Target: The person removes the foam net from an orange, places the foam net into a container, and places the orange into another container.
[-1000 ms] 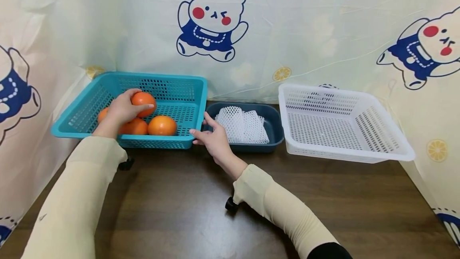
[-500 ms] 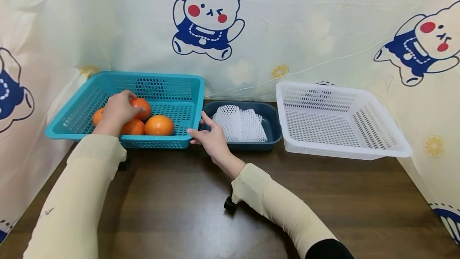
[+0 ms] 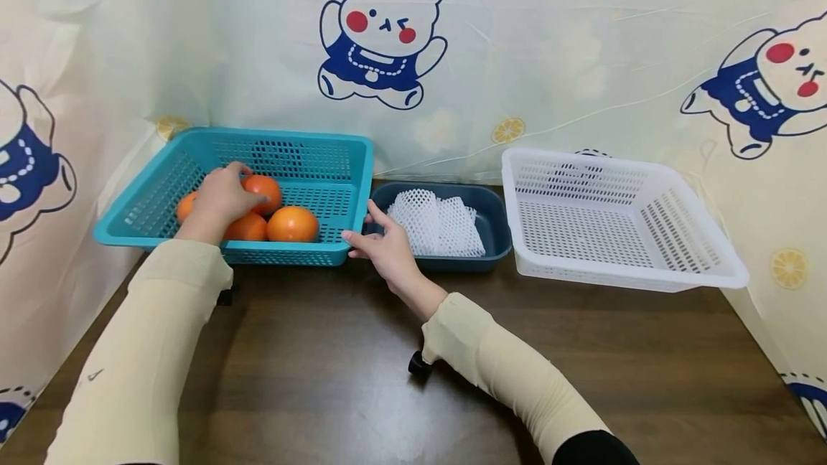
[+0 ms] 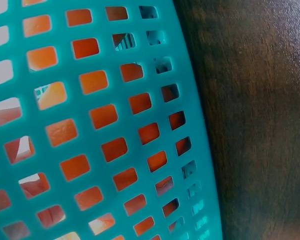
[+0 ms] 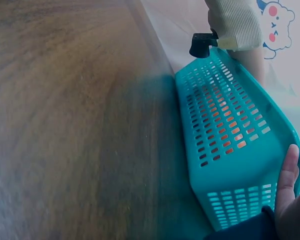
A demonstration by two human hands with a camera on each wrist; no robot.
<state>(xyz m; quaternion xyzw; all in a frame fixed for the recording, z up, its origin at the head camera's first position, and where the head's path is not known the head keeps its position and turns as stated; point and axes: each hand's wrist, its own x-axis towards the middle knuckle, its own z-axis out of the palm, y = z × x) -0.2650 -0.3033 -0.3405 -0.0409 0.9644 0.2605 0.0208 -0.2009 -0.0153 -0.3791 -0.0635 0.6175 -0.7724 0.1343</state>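
Note:
In the head view, a teal basket [image 3: 345, 258] holds several oranges. My left hand [image 3: 222, 196] is inside it, with thumb and fingers around the left side of one orange [image 3: 268, 191]. Close by lie a front-right orange [image 3: 293, 224], a front orange [image 3: 248, 228] and a partly covered orange [image 3: 185, 205]. My right hand [image 3: 388, 246] holds the basket's right rim near the front corner. The right wrist view shows its thumb [image 5: 288, 172] on the rim. In the left wrist view, the basket wall [image 4: 97, 137] hides most of the left hand.
Right of the teal basket stands a dark blue tray [image 3: 494, 235] containing white foam net sleeves [image 3: 433, 224]. Further right is a white basket [image 3: 620, 275]. All rest on a brown wooden table [image 3: 336, 372], against a printed cloth backdrop [image 3: 504, 41].
My left hand has lowered its orange among the other oranges in the teal basket. My right hand keeps its place on the rim. The head view shifts slightly.

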